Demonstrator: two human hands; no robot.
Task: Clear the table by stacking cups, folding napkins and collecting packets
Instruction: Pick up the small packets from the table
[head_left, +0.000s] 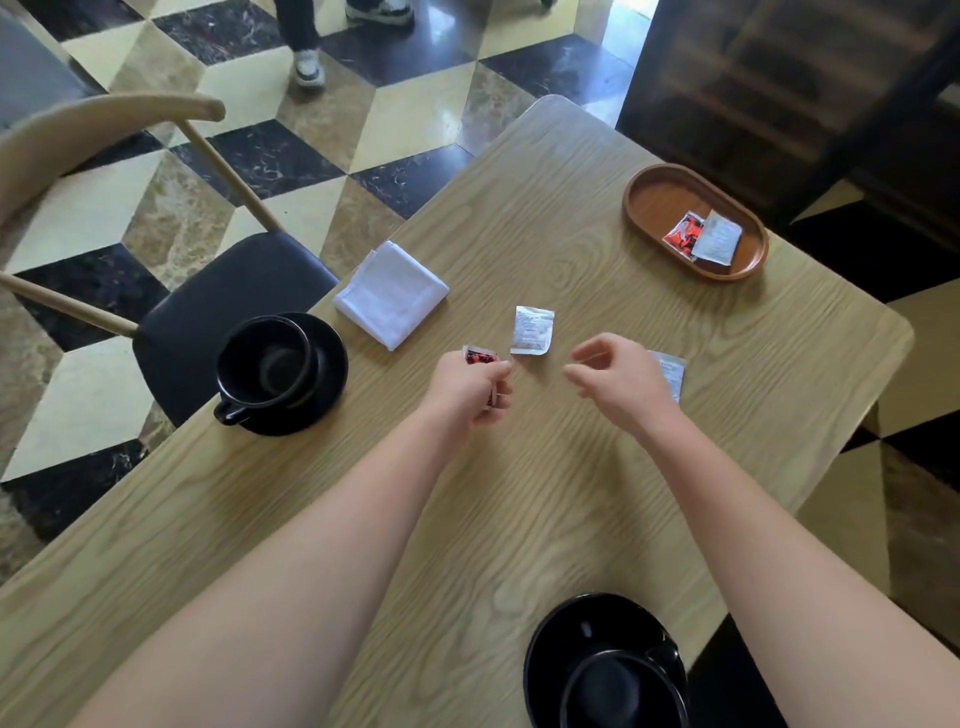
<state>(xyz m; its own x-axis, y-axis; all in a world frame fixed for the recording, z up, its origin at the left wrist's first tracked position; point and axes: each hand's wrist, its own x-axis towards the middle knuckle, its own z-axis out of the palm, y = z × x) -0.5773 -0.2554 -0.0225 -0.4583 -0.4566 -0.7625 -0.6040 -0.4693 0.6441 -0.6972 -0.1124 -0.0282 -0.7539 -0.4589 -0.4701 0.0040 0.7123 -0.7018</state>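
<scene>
- 2 bare hands of mine reach out over the wooden table (519, 493) in the head view, the only view there is.
- My left hand (467, 387) has its fingers curled round a red packet (479, 356), whose top edge sticks out above my knuckles; a sliver of another packet edge seems to show under the fingers, but I cannot tell for sure.
- My right hand (618, 382) holds nothing: its fingers hang loosely bent, thumb and forefinger pointing left toward the other hand, apart from it.
- 1 white packet (531, 330) lies flat on the table between my 2 hands, just beyond them and touching neither.
- A second white packet (670, 371) lies partly hidden behind my right hand.
- A folded white napkin (390, 294) sits near the table's left edge, beyond my left hand.
- To its left, at the table edge, a black cup (265, 364) stands upright on a black saucer (327, 384), handle toward me.
- Close to me, at the bottom of the view, another black cup (618, 691) sits on another black saucer (561, 639).
- At the far right of the table an oval wooden tray (660, 197) holds 2 packets, 1 red (681, 235) and 1 white (718, 241), overlapping.
- Beside the table stands a chair (208, 312) with a dark seat, on a chequered floor (415, 104).
- Someone's legs and shoes (310, 67) show at the top.
</scene>
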